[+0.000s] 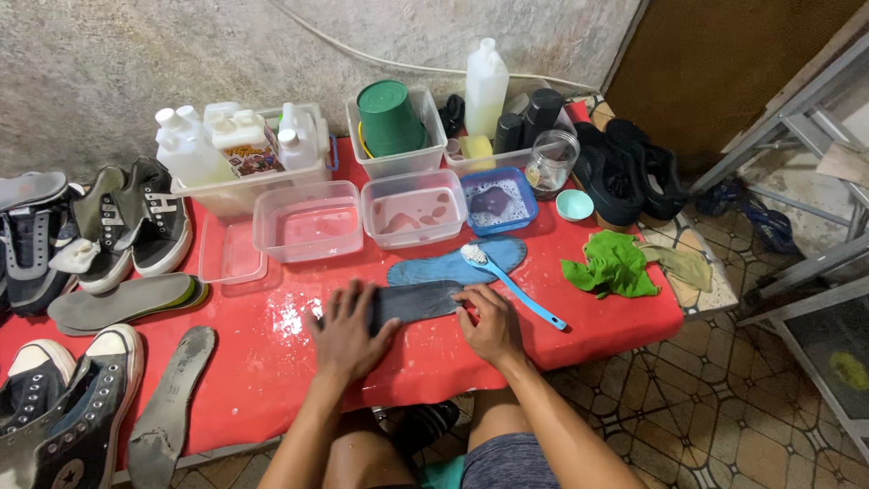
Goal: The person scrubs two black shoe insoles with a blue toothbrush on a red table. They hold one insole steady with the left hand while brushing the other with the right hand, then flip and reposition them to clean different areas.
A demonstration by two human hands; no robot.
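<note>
- The left hand (347, 333) lies flat with fingers spread on the left end of a dark grey insole (418, 302), pressing it down on the red counter (272, 362); the fingers are apart, not curled round anything.
- The right hand (491, 324) rests on the right end of the same insole, fingers bent and close together over its edge; I cannot tell whether they pinch it.
- The dark grey insole lies crosswise near the front middle of the counter, between the two hands.
- Just behind it lies a blue insole (444, 264), touching or nearly touching the dark one.
- A blue-handled brush (507, 279) lies slanted with its white bristle head on the blue insole and its handle running toward the right front.
- A green cloth (614, 264) sits crumpled to the right of the brush.
- Behind the insoles stand two clear tubs (362, 220) holding pinkish water and a small blue tray (499, 201) with foamy water.
- At the left edge of the counter lie dark sneakers (118, 226) and loose grey insoles (127, 299).
</note>
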